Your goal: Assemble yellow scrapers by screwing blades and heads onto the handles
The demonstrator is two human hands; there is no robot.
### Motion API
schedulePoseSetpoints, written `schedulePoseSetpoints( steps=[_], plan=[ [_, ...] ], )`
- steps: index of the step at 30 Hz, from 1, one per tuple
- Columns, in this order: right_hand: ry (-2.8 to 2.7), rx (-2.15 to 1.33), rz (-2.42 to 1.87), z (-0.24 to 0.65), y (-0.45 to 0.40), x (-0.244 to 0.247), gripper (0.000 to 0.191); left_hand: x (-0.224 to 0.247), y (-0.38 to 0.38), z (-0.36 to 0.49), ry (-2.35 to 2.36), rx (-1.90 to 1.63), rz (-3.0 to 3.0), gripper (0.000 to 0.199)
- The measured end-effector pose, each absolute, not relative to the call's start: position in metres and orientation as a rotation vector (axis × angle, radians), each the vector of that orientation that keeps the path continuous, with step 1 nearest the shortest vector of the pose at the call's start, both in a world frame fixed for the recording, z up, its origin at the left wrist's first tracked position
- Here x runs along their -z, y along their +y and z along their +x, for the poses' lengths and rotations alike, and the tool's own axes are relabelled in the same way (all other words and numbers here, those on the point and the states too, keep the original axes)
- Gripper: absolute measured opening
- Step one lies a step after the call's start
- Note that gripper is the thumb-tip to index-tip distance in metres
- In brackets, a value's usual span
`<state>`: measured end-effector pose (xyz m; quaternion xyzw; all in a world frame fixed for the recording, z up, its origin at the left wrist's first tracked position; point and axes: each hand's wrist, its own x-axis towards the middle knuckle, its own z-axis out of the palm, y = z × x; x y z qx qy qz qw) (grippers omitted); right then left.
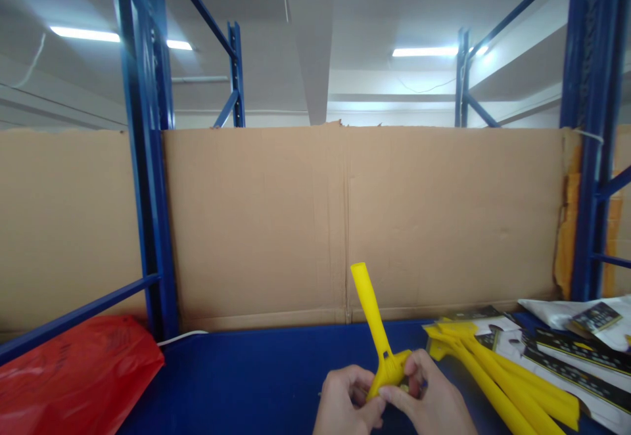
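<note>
A yellow plastic tool (377,330) with a long tubular handle is held up over the blue surface, its handle pointing up and slightly left. My left hand (346,401) pinches the lower left side of its head. On the right side of the head, my right hand (431,392) has its fingers closed around a small part too hidden to name. Both hands are close together at the bottom of the view, just right of the middle.
Several yellow handled tools (513,382) lie to the right, beside black and white packages (582,372). A red plastic bag (79,376) lies at the left. Behind the blue surface (236,382) stands a cardboard panel (261,225) between blue metal posts (155,225).
</note>
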<state>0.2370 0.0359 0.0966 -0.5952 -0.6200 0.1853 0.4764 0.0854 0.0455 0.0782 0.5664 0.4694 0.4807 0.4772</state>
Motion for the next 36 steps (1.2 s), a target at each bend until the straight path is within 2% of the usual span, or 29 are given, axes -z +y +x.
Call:
schedulePoseSetpoints(
  steps=[5, 11, 17, 21, 27, 36],
  plan=[
    [-1.542, -0.454, -1.448, 0.238, 0.039, -0.09, 0.027, -0.068, 0.049, 0.084, 1.118, -1.187, 1.226, 0.032],
    [-1.617, -0.541, -1.319, 0.239, 0.043, -0.087, 0.02, -0.091, 0.042, 0.08, 1.106, -1.094, 1.082, 0.037],
    [-1.864, -0.175, -1.249, 0.253, 0.043, -0.09, 0.007, -0.113, 0.041, 0.07, 1.158, -1.262, 0.904, 0.029],
    [-2.15, -0.024, -1.255, 0.258, 0.047, -0.083, 0.043, -0.115, 0.048, 0.056, 1.209, -1.418, 0.834, 0.019],
    [-2.193, -0.042, -1.324, 0.26, 0.051, -0.074, 0.048, -0.112, 0.059, 0.034, 1.258, -1.473, 0.819, 0.01],
    [-1.816, -0.147, -0.966, 0.265, 0.041, -0.098, 0.014, -0.103, 0.066, 0.018, 1.391, -1.495, 0.826, 0.014]
  ],
)
